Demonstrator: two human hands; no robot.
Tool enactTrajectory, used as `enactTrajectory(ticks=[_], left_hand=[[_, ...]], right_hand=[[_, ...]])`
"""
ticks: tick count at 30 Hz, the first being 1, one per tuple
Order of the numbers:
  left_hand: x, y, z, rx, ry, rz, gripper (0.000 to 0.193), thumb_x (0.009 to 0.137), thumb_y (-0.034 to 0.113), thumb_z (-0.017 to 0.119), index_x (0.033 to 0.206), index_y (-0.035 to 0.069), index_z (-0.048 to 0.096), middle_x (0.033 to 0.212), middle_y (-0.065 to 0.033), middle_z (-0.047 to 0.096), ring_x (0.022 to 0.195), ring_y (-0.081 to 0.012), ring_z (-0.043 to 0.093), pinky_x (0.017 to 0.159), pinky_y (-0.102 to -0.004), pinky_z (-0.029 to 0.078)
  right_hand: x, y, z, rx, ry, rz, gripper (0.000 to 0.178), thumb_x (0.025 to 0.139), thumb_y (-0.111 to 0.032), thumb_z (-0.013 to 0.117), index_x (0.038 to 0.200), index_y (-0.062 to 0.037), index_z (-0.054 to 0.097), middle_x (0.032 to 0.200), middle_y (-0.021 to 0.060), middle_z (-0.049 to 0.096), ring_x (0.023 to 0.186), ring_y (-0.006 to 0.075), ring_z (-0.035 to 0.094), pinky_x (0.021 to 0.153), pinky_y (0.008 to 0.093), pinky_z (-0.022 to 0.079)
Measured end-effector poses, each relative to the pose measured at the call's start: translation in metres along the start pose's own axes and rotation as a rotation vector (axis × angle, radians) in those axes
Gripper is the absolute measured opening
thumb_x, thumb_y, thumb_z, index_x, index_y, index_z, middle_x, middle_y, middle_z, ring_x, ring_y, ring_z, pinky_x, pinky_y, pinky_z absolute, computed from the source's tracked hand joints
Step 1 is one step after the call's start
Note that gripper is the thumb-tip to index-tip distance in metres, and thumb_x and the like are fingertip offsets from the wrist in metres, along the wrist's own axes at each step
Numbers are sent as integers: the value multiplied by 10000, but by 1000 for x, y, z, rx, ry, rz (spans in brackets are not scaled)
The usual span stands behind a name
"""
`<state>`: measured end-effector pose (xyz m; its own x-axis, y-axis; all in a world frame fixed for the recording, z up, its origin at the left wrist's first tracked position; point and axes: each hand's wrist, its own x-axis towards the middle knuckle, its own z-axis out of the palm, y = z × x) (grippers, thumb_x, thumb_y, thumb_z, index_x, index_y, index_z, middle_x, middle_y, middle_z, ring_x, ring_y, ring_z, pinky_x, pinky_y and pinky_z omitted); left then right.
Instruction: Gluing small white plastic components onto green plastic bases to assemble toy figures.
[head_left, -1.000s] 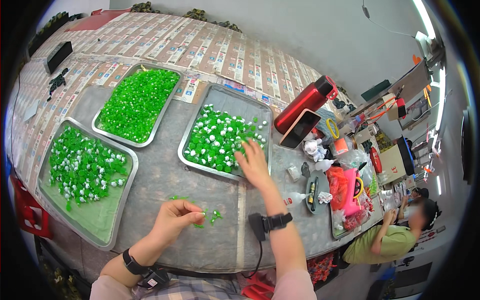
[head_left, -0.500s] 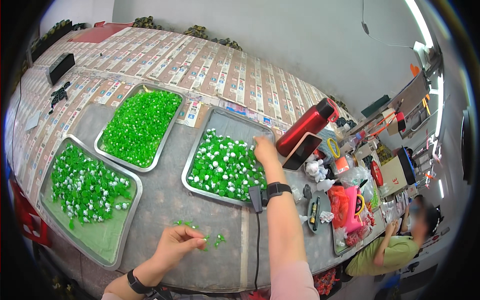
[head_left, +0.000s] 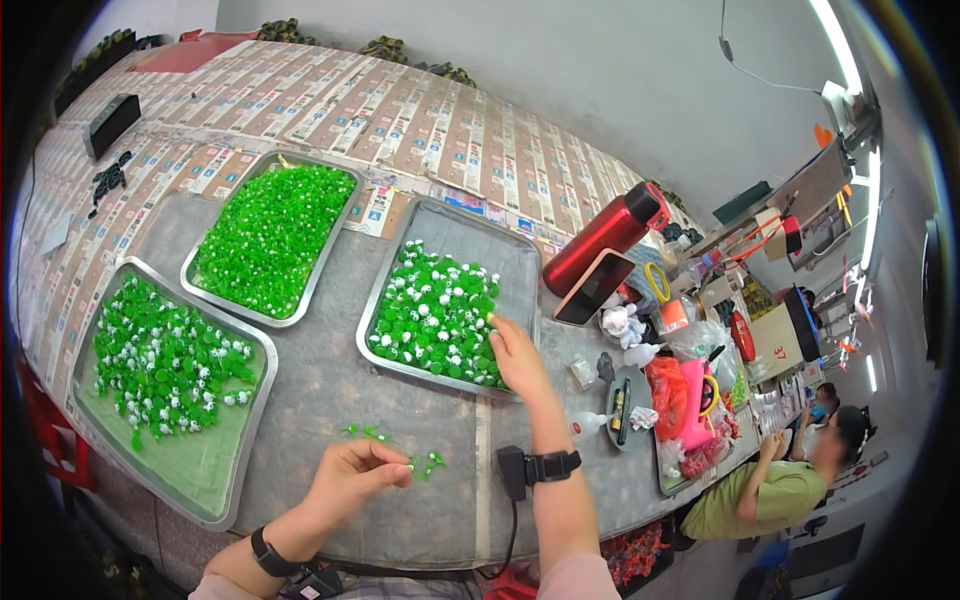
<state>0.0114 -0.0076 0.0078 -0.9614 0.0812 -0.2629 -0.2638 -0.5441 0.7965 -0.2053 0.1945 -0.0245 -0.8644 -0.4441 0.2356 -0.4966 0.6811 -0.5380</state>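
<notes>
My left hand (head_left: 350,482) is closed in a pinch over the grey tabletop, a tiny green plastic piece at its fingertips. Beside those fingertips, a few similar green pieces (head_left: 431,463) lie on the table. My right hand (head_left: 517,358) reaches over the near right part of a metal tray (head_left: 510,255), its fingertips drawn together at the edge of a pile of green pieces with white balls (head_left: 430,310). What those fingers hold, if anything, is too small to make out.
Left of centre stands a tray (head_left: 345,215) heaped with small green pieces. Nearer left is another tray (head_left: 262,400) with green-and-white ball pieces. A red bottle (head_left: 600,240), a phone (head_left: 594,287) and a cluttered tray (head_left: 668,488) stand right. A person (head_left: 765,490) sits beyond.
My right hand has come back toward me, from the tray's right side to the near edge of the pile. The left hand keeps its pinch. The whole view has shifted slightly.
</notes>
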Motion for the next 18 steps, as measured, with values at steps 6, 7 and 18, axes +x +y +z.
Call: enactTrajectory(ticks=[6, 7, 18], left_hand=[[2, -1, 1, -18, 13, 31, 55, 721, 26, 599, 757, -4, 570, 726, -66, 587, 661, -115, 553, 616, -230, 446], [1, 0, 2, -26, 15, 35, 53, 722, 26, 599, 754, -3, 570, 725, -65, 587, 660, -116, 553, 617, -231, 447], [4, -3, 0, 19, 50, 40, 71, 724, 34, 601, 769, -7, 565, 726, -66, 584, 656, -116, 550, 613, -233, 445]], right_hand=[[-11, 15, -34, 491, 274, 251, 253, 816, -118, 457, 1038, -4, 501, 976, 82, 561, 918, 130, 507, 807, 259, 373], [-13, 18, -36, 398, 273, 270, 242, 798, -119, 478, 1012, -12, 518, 947, 96, 571, 869, 150, 530, 766, 264, 392], [-12, -5, -23, -239, 157, 49, 145, 696, -70, 549, 832, -21, 558, 753, 105, 581, 621, 237, 549, 583, 325, 429]])
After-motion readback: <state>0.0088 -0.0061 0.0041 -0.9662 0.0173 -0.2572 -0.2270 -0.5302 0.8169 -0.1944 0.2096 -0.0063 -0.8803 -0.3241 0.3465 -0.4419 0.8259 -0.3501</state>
